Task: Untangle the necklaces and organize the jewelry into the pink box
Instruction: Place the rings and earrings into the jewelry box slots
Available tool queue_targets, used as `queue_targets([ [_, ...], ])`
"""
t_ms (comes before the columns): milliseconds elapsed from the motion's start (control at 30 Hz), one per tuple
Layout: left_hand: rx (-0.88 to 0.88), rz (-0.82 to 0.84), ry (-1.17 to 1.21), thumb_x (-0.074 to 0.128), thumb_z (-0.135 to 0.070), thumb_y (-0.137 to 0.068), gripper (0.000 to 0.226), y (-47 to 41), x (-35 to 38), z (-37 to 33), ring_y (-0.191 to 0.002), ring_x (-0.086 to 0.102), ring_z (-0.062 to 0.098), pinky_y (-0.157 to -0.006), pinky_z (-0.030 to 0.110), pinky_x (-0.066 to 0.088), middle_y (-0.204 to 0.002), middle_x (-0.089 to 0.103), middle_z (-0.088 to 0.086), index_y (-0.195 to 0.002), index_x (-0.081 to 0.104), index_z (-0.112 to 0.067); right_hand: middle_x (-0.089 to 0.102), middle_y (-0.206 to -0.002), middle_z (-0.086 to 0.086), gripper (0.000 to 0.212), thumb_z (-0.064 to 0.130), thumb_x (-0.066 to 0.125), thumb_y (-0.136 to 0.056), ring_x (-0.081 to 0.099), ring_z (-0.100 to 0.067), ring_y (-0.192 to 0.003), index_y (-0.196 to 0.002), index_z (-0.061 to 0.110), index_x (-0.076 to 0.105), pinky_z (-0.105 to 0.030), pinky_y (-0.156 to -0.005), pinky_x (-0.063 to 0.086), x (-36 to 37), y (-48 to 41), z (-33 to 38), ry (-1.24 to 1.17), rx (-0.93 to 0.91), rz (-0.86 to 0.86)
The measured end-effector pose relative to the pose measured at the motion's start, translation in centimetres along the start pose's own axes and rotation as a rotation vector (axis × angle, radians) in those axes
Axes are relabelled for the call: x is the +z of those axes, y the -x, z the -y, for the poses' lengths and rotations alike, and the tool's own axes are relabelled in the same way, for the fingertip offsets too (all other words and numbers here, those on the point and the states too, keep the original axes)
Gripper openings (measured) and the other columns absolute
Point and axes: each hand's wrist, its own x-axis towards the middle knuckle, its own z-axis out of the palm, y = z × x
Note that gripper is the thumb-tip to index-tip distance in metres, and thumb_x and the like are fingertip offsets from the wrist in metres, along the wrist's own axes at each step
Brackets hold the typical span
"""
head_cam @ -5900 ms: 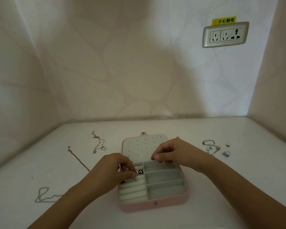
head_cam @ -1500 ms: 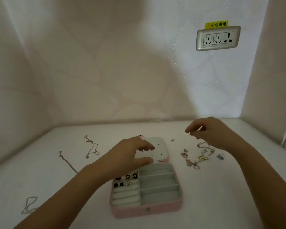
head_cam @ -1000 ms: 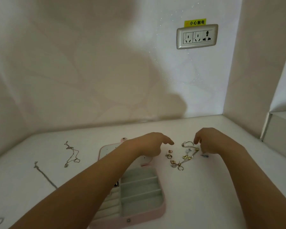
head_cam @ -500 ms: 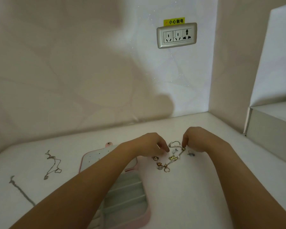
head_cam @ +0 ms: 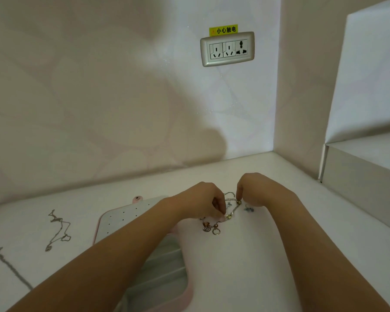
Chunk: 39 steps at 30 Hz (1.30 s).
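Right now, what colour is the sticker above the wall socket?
Yellow sticker, black lettering; head view.

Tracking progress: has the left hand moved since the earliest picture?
Yes. Against the pink box, the left hand went right, from over its compartments to the jewelry pile beside it.

We have the open box [head_cam: 131, 213] on the table [head_cam: 268, 266], left of centre. Jewelry cluster [head_cam: 206, 228] sits just right of it, left hand [head_cam: 200, 201] and right hand [head_cam: 254, 191] pinching it. Two chains [head_cam: 59, 228] lie left of the box. Socket [head_cam: 227, 48] is on the wall behind.
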Motion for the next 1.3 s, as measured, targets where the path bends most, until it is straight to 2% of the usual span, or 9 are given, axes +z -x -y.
queue_targets([
  [200, -0.054, -0.058, 0.149, 0.077, -0.016, -0.078, 0.007, 0.5, -0.5, 0.1, -0.055, 0.055, -0.007, -0.059, 0.010, 0.043, -0.068, 0.064, -0.011, -0.082, 0.071, -0.015, 0.067, -0.107, -0.008, 0.031, -0.004, 0.046, -0.084, 0.064, -0.024, -0.095, -0.102, 0.006, 0.070, -0.035, -0.086, 0.054, -0.6, 0.5, 0.7, -0.086, 0.020, -0.186],
  [300, -0.107, -0.108, 0.348, 0.076, -0.018, -0.079, 0.006, 1.6, -1.8, 0.1, -0.065, 0.060, 0.002, -0.067, 0.020, 0.046, -0.070, 0.069, -0.009, -0.084, 0.073, -0.016, 0.069, -0.094, -0.001, 0.033, -0.006, 0.046, -0.084, 0.067, -0.021, -0.088, -0.090, 0.012, 0.072, -0.029, -0.078, 0.055, -1.6, 1.4, 1.8, -0.356, -0.046, -0.271],
  [400, -0.138, -0.167, 0.570, 0.072, -0.015, -0.082, 0.006, 3.6, -3.2, 0.0, -0.068, 0.062, 0.003, -0.067, 0.017, 0.047, -0.075, 0.070, -0.004, -0.088, 0.072, -0.014, 0.072, -0.084, -0.002, 0.035, -0.005, 0.053, -0.080, 0.066, -0.015, -0.083, -0.079, 0.023, 0.073, -0.023, -0.068, 0.053, -2.4, 2.9, 3.2, -0.717, -0.204, -0.075],
  [500, -0.168, -0.252, 0.744, 0.069, -0.011, -0.084, 0.003, 6.1, -4.0, 0.1, -0.068, 0.062, 0.006, -0.064, 0.016, 0.047, -0.076, 0.069, 0.001, -0.084, 0.071, -0.013, 0.075, -0.092, -0.008, 0.033, -0.008, 0.061, -0.078, 0.070, -0.015, -0.088, -0.099, 0.014, 0.074, -0.020, -0.076, 0.055, -2.4, 4.2, 4.6, -1.035, -0.373, 0.164],
  [633, -0.208, -0.386, 0.842, 0.068, -0.010, -0.084, 0.004, 9.0, -3.9, 0.5, -0.068, 0.063, 0.005, -0.064, 0.016, 0.047, -0.074, 0.070, -0.002, -0.083, 0.071, -0.013, 0.074, -0.097, -0.011, 0.033, -0.009, 0.065, -0.079, 0.070, -0.024, -0.094, -0.108, 0.006, 0.070, -0.026, -0.084, 0.056, -1.7, 4.3, 6.3, -1.220, -0.442, 0.151],
  [700, -0.225, -0.438, 0.910, 0.067, -0.010, -0.084, 0.004, 10.3, -3.6, 0.8, -0.067, 0.062, 0.005, -0.063, 0.017, 0.047, -0.073, 0.070, -0.003, -0.085, 0.071, -0.012, 0.074, -0.096, -0.011, 0.027, -0.007, 0.068, -0.080, 0.071, -0.021, -0.090, -0.104, 0.006, 0.071, -0.025, -0.079, 0.056, -1.4, 4.5, 7.1, -1.283, -0.466, 0.159],
  [933, -0.284, -0.508, 1.094, 0.065, -0.012, -0.084, 0.006, 14.2, -2.6, 1.8, -0.065, 0.062, 0.006, -0.064, 0.020, 0.047, -0.075, 0.070, 0.000, -0.085, 0.071, -0.012, 0.074, -0.088, -0.011, 0.020, -0.002, 0.070, -0.079, 0.070, -0.014, -0.082, -0.097, 0.007, 0.073, -0.018, -0.071, 0.053, -0.4, 5.8, 9.7, -1.295, -0.546, 0.215],
  [1167, -0.335, -0.648, 0.893, 0.065, -0.012, -0.085, 0.008, 17.4, -1.9, 2.0, -0.070, 0.068, 0.008, -0.062, 0.014, 0.051, -0.079, 0.074, 0.003, -0.087, 0.073, -0.010, 0.074, -0.081, -0.007, 0.019, 0.000, 0.073, -0.078, 0.069, -0.015, -0.075, -0.096, 0.005, 0.074, -0.019, -0.068, 0.052, 1.0, 6.9, 12.1, -1.223, -0.594, 0.165],
  [1300, -0.363, -0.676, 0.804, 0.066, -0.013, -0.086, 0.008, 18.3, -1.4, 2.5, -0.076, 0.071, 0.009, -0.064, 0.014, 0.051, -0.082, 0.075, 0.001, -0.089, 0.073, -0.011, 0.074, -0.075, -0.004, 0.015, 0.007, 0.077, -0.076, 0.070, -0.015, -0.071, -0.086, 0.017, 0.077, -0.026, -0.071, 0.057, 2.0, 7.5, 13.1, -1.051, -0.599, -0.001],
])
